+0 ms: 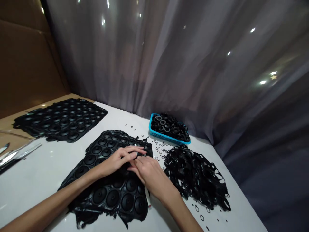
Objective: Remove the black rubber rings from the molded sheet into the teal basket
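A black rubber sheet [96, 150] moulded with rows of round discs lies on the white table in front of me. Above its right part, my left hand [122, 158] and my right hand [149, 170] meet, fingertips together. My left thumb and fingers close on a small dark piece, too hidden to name. The fingers of my right hand are bent in against the same spot, and what they grip is covered. From beneath my right hand sticks out a thin white pen-like stick [147, 197] with a reddish end; whether it is held or lying there I cannot tell.
A blue basket [151, 128] of black rubber rings stands at the back. Tangled black rubber scrap [193, 175] is heaped at the right, with small thin rings [161, 150] scattered near it. Another moulded sheet [64, 119] lies far left, near shiny metal tools [18, 155].
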### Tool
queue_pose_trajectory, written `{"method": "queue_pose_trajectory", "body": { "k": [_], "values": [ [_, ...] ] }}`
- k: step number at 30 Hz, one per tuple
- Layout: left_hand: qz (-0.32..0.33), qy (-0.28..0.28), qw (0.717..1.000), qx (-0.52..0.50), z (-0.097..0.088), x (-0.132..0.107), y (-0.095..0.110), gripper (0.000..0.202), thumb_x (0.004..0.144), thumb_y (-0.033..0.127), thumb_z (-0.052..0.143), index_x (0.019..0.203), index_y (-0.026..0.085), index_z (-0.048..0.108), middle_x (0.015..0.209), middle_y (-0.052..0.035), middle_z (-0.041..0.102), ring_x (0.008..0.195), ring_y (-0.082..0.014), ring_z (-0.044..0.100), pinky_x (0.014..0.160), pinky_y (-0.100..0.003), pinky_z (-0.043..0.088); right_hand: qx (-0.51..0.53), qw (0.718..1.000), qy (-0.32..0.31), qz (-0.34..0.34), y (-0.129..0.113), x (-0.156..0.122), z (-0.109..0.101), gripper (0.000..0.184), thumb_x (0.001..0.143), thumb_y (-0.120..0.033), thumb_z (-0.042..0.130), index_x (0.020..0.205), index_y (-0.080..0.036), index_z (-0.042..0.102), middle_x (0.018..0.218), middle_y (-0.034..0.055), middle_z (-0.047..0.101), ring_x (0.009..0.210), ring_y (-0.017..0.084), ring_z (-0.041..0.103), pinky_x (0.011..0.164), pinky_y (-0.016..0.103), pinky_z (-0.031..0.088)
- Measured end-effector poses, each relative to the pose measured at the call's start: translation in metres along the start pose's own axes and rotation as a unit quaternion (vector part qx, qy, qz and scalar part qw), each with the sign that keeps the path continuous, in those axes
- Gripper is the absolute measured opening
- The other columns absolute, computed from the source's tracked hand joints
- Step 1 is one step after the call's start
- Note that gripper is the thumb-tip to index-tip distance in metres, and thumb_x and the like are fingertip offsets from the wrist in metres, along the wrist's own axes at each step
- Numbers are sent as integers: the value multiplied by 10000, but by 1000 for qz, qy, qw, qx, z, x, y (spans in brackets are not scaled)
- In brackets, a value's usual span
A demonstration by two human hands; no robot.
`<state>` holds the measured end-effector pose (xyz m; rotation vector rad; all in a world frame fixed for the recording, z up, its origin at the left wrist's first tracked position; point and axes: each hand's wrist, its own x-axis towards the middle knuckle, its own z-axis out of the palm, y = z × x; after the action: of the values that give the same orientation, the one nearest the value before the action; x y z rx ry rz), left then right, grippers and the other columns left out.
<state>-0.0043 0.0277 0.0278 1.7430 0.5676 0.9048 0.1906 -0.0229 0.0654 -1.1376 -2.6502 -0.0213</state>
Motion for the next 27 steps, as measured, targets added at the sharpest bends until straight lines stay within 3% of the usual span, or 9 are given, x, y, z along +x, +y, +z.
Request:
{"method": "queue_pose_trajectory", "body": {
  "k": [5, 9, 11, 12, 15, 19, 22, 25, 27],
  "values": [
    [-35, 23, 998, -52, -5, 1, 6, 732, 1094, 596, 371, 665, 230, 839, 1246, -74, 796, 1362, -348, 611, 1279, -512, 313, 16, 997, -74, -15, -7, 20, -34, 283, 1067, -384, 594, 943, -158, 713, 904, 60, 786, 842, 228, 752, 713, 308, 479],
    [-33, 54, 995, -75, 1, 4, 11, 525, 1029, 647, 522, 1038, 218, 825, 1379, -78, 732, 1330, -333, 627, 1250, -500, 370, 0, 984, -48, 172, -9, 32, -40, 347, 1136, -315, 441, 1034, -171, 741, 917, 83, 805, 827, 240, 767, 675, 308, 427],
    [-28, 58, 996, -64, 1, 6, 9, 437, 977, 624, 638, 1061, 223, 788, 1477, -80, 668, 1377, -335, 586, 1251, -496, 366, -13, 970, -63, 233, -12, 34, -36, 337, 1128, -230, 418, 1097, -160, 746, 921, 107, 811, 801, 248, 769, 660, 314, 407],
    [-29, 57, 997, -54, 0, 6, 8, 424, 976, 613, 645, 945, 215, 788, 1497, -77, 653, 1419, -340, 547, 1268, -497, 337, -2, 972, -87, 219, -14, 34, -34, 320, 1116, -219, 439, 1090, -162, 753, 912, 109, 812, 790, 247, 767, 652, 313, 398],
    [-64, 51, 996, -39, -3, 5, 4, 664, 1054, 647, 449, 627, 210, 709, 1408, -64, 713, 1472, -336, 489, 1316, -507, 223, 48, 979, -140, 141, -14, 33, -30, 288, 1103, -285, 499, 1065, -185, 766, 877, 93, 811, 770, 227, 756, 634, 294, 374],
    [-94, 63, 993, -44, 2, 4, 7, 549, 1013, 691, 504, 909, 230, 783, 1249, -67, 775, 1312, -319, 620, 1268, -533, 328, 69, 974, -106, 189, -1, 29, -38, 309, 1119, -255, 457, 1109, -185, 757, 900, 83, 803, 791, 193, 737, 672, 268, 373],
    [-77, 42, 996, -34, 9, 4, 15, 627, 1058, 663, 414, 827, 221, 794, 1308, -67, 755, 1382, -318, 570, 1288, -498, 305, 160, 963, -170, 136, 5, 25, -45, 339, 1111, -333, 498, 954, -206, 770, 812, 38, 772, 758, 166, 703, 692, 250, 384],
    [-95, 24, 994, -40, 16, 3, 18, 569, 1047, 685, 436, 1004, 250, 800, 1369, -40, 718, 1406, -298, 546, 1285, -481, 321, 98, 956, -150, 233, 3, 22, -48, 351, 1113, -253, 443, 983, -182, 762, 840, 62, 764, 764, 178, 680, 697, 269, 375],
    [-97, 19, 993, -60, 20, 2, 17, 532, 998, 711, 535, 966, 241, 782, 1277, -49, 752, 1353, -303, 586, 1245, -470, 388, 90, 957, -162, 222, 1, 21, -50, 307, 1081, -188, 468, 983, -176, 759, 893, 71, 769, 802, 184, 677, 718, 274, 382]
  ]
}}
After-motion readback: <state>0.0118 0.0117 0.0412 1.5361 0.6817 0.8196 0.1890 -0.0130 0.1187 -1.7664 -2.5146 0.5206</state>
